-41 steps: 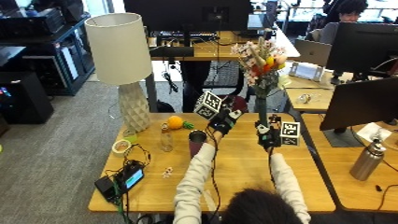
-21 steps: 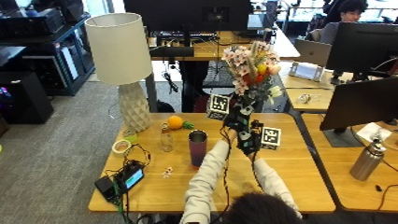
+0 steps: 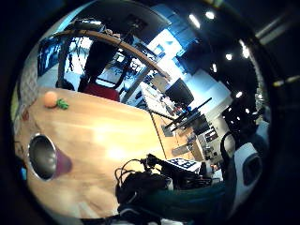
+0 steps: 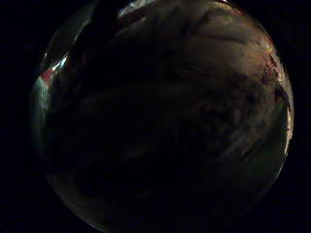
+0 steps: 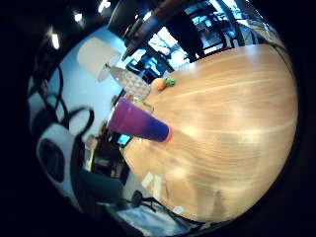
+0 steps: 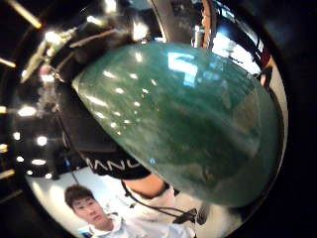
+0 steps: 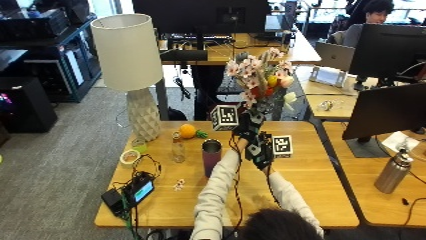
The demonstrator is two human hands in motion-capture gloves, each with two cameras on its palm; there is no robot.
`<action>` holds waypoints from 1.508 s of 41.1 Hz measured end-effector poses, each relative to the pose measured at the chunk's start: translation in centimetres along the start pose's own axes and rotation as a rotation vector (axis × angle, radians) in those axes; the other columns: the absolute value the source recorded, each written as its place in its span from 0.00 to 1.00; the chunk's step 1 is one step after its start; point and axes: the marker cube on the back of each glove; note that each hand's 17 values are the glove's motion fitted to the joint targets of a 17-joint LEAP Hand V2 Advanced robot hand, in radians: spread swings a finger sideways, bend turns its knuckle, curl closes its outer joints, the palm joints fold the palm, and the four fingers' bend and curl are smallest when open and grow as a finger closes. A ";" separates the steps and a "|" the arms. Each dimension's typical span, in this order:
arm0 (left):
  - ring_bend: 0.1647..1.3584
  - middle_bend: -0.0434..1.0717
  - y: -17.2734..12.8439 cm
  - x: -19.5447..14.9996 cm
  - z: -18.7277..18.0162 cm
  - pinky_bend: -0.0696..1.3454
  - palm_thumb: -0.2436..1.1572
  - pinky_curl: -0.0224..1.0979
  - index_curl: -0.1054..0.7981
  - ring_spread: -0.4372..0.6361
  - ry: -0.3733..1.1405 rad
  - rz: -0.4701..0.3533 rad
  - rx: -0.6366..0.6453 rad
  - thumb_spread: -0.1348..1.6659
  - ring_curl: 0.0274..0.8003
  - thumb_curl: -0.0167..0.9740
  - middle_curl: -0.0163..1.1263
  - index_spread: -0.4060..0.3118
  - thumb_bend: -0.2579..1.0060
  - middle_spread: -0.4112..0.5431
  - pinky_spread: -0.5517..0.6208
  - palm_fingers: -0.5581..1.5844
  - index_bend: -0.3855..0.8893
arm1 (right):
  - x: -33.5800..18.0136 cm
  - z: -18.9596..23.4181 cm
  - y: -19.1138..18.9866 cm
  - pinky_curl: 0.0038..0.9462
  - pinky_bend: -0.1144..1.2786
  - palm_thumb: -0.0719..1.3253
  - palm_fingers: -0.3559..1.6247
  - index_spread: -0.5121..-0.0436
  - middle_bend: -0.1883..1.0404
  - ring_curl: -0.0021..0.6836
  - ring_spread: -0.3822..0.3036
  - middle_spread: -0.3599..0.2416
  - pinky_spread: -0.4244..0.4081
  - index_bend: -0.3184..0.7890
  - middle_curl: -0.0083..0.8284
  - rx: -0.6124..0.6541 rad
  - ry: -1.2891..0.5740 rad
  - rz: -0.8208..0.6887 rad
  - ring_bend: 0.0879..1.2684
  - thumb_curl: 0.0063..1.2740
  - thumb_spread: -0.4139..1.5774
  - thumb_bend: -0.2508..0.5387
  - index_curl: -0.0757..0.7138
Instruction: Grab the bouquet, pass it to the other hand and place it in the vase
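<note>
The bouquet (image 7: 261, 82) stands upright above the table's (image 7: 313, 185) far edge, between both gloved hands at mid-table. The left hand (image 7: 247, 128) grips the stems higher up; the right hand (image 7: 261, 150) sits just below, at its 5 o'clock, its fingers' state impossible to tell. The vase (image 7: 211, 156) stands at 9 o'clock from the hands, near an orange (image 7: 188, 131) and lamp (image 7: 135, 75).

black gloves on both hands (image 7: 256, 142), pale long sleeves (image 7: 216, 195).
</note>
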 end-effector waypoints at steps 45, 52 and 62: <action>0.56 0.75 -7.1 -9.8 -16.1 0.49 0.78 0.42 0.78 0.04 -0.179 -0.169 0.346 0.25 0.60 0.80 0.52 0.02 0.18 0.03 0.10 0.92 0.71 | -3.7 -4.4 2.7 0.36 0.35 0.57 0.75 0.69 0.46 0.61 0.39 0.46 0.45 0.40 0.57 -0.027 0.111 -0.051 0.40 0.39 0.72 0.29 0.54; 0.56 0.75 -6.8 -12.4 -15.9 0.49 0.77 0.42 0.79 0.04 -0.195 -0.204 0.348 0.25 0.60 0.82 0.52 0.02 0.18 0.03 0.10 0.92 0.71 | -2.9 -4.8 3.1 0.36 0.33 0.57 0.75 0.69 0.46 0.61 0.39 0.46 0.46 0.41 0.57 -0.018 0.156 0.001 0.39 0.38 0.73 0.29 0.53; 0.55 0.76 -5.5 -14.8 -15.6 0.49 0.77 0.42 0.80 0.03 -0.193 -0.202 0.332 0.25 0.59 0.83 0.52 0.02 0.18 0.03 0.10 0.92 0.71 | -2.7 -4.8 3.3 0.36 0.31 0.57 0.75 0.69 0.46 0.61 0.39 0.46 0.47 0.41 0.57 -0.035 0.106 -0.032 0.39 0.38 0.73 0.29 0.52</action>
